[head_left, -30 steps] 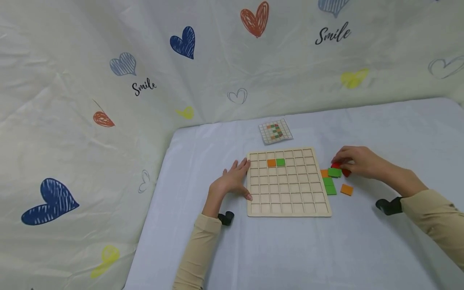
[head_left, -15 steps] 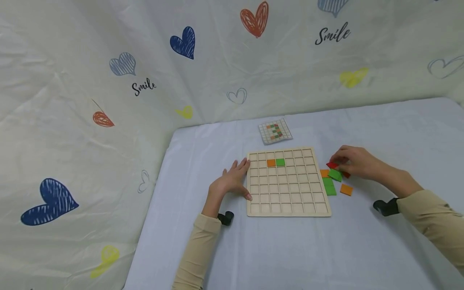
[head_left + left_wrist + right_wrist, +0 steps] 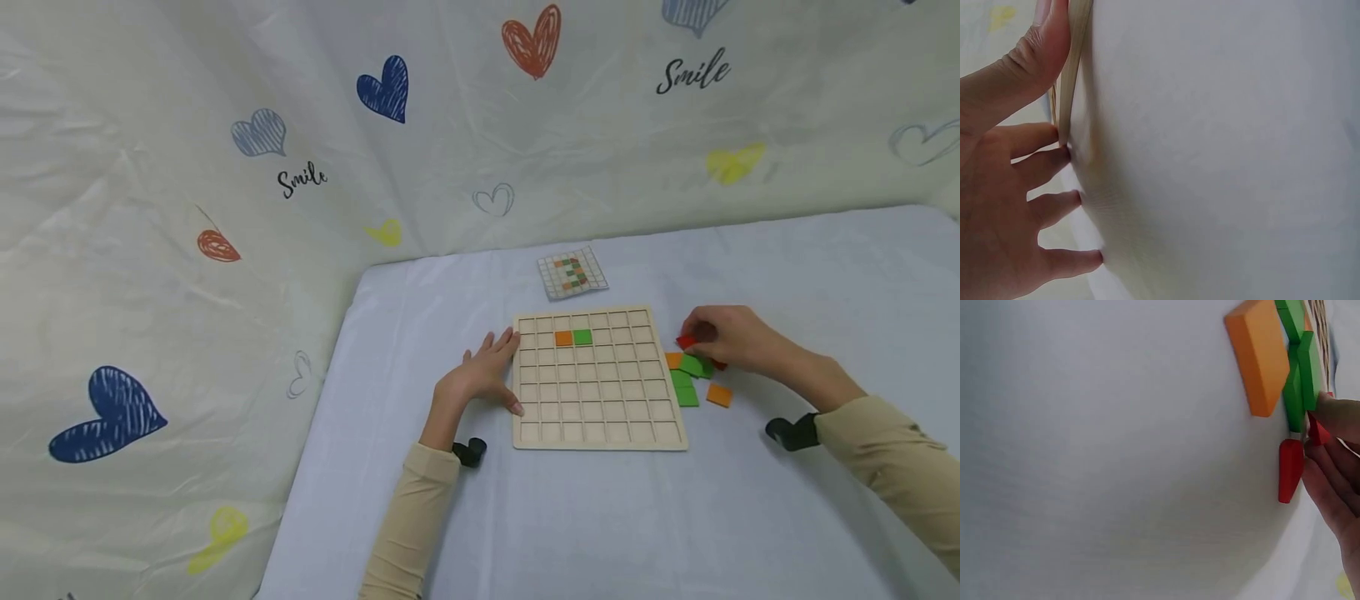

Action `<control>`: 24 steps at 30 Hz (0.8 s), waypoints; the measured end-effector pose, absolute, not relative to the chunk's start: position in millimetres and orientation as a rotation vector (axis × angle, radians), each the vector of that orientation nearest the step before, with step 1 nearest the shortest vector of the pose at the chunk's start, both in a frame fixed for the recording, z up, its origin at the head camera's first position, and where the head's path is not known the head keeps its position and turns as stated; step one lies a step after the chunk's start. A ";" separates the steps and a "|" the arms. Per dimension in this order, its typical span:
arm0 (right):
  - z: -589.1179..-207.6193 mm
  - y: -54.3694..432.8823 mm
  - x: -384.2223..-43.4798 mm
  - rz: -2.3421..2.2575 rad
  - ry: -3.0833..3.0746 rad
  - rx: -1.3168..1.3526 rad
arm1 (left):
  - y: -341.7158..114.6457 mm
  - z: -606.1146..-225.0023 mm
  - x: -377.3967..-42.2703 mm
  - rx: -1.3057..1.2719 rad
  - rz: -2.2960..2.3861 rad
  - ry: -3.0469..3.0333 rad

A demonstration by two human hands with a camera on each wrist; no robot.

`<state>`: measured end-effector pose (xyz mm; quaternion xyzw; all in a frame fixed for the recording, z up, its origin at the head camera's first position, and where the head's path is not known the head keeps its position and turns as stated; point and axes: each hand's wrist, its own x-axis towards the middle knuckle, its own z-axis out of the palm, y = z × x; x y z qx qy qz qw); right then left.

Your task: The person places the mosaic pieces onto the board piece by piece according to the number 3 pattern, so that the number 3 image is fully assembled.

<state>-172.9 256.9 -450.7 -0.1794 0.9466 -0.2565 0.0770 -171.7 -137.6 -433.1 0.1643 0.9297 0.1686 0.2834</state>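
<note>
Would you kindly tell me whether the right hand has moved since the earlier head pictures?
Yes, slightly: judged against the wooden grid board, the right hand has shifted left, toward the board's right edge.

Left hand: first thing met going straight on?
The left hand would first meet the flat, pale wooden grid board at its left edge; they seem to touch there, though depth is hard to judge.

On the near side of the flat board (image 3: 600, 410), the white table (image 3: 600, 525) gives lots of room. Just left of my right hand (image 3: 727, 335), loose tiles (image 3: 690, 365) get in the way. My left hand (image 3: 477, 377) blocks the board's left edge.
</note>
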 end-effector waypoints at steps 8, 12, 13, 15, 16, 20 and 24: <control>-449.1 258.0 -168.2 -0.787 2.883 -0.548 | -136.5 -436.1 -173.1 0.446 0.460 2.492; -447.8 259.7 -167.4 -0.780 2.880 -0.593 | -136.3 -437.0 -173.3 0.449 0.461 2.488; -447.5 259.8 -167.2 -0.776 2.878 -0.599 | -136.2 -436.9 -173.3 0.449 0.464 2.486; -446.1 258.8 -166.6 -0.771 2.874 -0.617 | -136.1 -436.9 -173.5 0.446 0.469 2.483; -445.4 257.7 -166.3 -0.766 2.875 -0.617 | -136.2 -436.9 -173.6 0.445 0.472 2.483; -440.6 251.7 -165.9 -0.782 2.869 -0.612 | -137.5 -437.5 -173.5 0.436 0.486 2.483; -435.9 243.8 -167.4 -0.811 2.860 -0.598 | -139.7 -437.7 -173.4 0.436 0.519 2.481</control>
